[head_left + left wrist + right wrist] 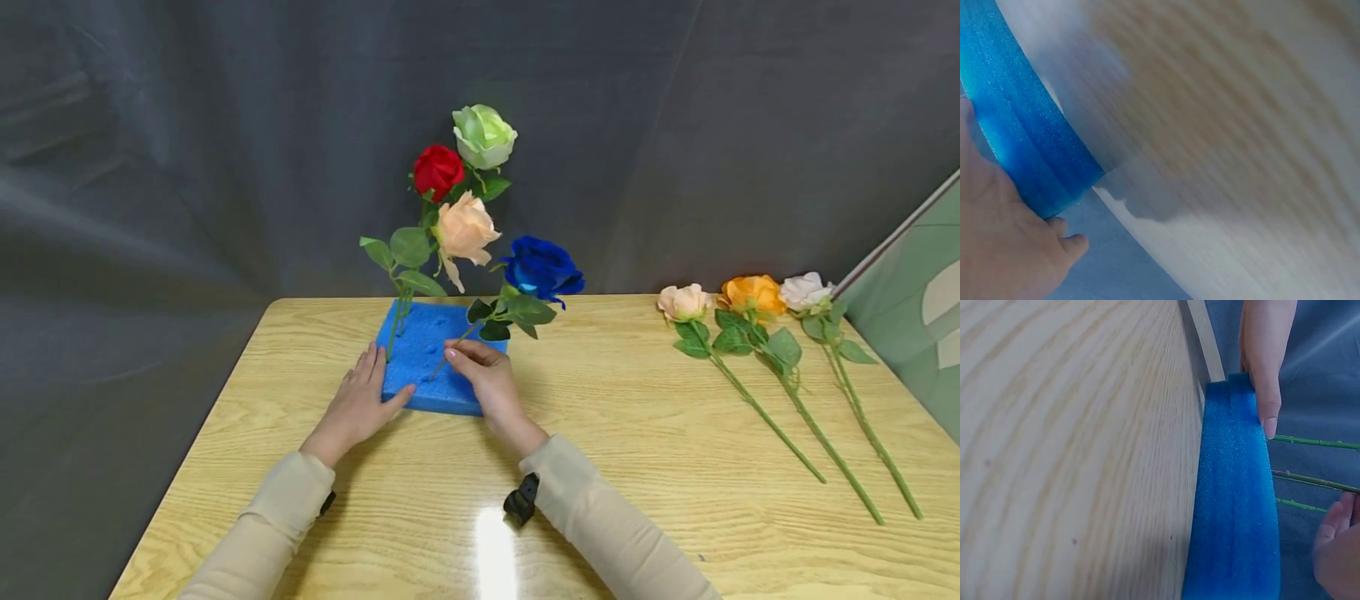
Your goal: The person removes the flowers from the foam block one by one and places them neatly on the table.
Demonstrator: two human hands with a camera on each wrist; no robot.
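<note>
A blue foam block [420,400] lies flat near the far edge of the table. My left hand [358,398] rests on its left side, fingers extended along the edge and thumb on the near top corner. With thumb and fingertips my right hand [487,379] pinches the stem of a blue rose [542,268]; its lower end meets the foam and the flower leans right. Standing in the block's left part are stems carrying a green rose [483,137], a red rose [438,172] and a peach rose [467,229]. In the right wrist view the stems [1313,442] rise from the foam block [1235,506].
On the right of the wooden table [600,400] lie a pale peach rose [684,302], an orange rose [752,296] and a white rose [806,292], stems toward me. A dark curtain [225,167] hangs behind. A green panel [911,317] stands at the right edge.
</note>
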